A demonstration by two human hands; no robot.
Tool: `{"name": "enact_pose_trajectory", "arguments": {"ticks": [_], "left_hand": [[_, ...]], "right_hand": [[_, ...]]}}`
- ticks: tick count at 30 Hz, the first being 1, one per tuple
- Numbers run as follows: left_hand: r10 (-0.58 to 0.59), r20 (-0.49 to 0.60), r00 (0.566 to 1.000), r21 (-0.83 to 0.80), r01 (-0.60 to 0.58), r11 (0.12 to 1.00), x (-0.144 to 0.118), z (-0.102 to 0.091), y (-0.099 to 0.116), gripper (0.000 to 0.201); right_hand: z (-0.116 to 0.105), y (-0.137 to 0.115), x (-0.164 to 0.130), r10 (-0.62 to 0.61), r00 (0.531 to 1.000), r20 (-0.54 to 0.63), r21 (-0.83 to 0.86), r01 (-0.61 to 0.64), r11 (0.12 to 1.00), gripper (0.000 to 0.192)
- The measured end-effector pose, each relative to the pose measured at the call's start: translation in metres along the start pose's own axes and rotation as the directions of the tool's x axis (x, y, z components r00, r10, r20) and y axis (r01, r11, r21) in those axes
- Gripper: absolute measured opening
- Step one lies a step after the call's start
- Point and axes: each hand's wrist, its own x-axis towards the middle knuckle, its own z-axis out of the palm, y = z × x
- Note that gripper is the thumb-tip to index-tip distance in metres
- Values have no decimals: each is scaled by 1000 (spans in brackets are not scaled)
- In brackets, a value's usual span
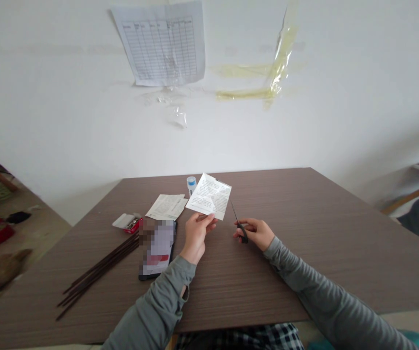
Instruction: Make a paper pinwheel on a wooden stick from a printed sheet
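My left hand (197, 234) pinches the lower edge of a folded printed paper (209, 196) and holds it up above the brown table (304, 233). My right hand (255, 233) grips a pair of small black scissors (239, 221), with the blades pointing up and away, just right of the paper. The scissors' tip is close to the paper's lower right corner but apart from it. Both arms wear grey sleeves.
On the table left of my hands lie a phone (157, 249), a bundle of thin dark sticks (98, 271), a small red and white item (129, 222), more printed paper (166, 206) and a small blue-capped bottle (191, 184). A printed sheet (162, 46) hangs on the wall.
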Motion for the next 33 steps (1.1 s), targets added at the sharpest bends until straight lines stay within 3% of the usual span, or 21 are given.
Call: {"name": "enact_pose_trajectory", "arguments": {"ticks": [17,33], "left_hand": [[107,-98,989,-100,-117,988,2,2,-1,42],[80,-6,997,-11,-80,997,3,-1,-6,36]], "right_hand": [[26,1,-18,-12,991,135,-54,19,998,86],[37,-4,-22,-58,992,110,-67,66,996,81]]}}
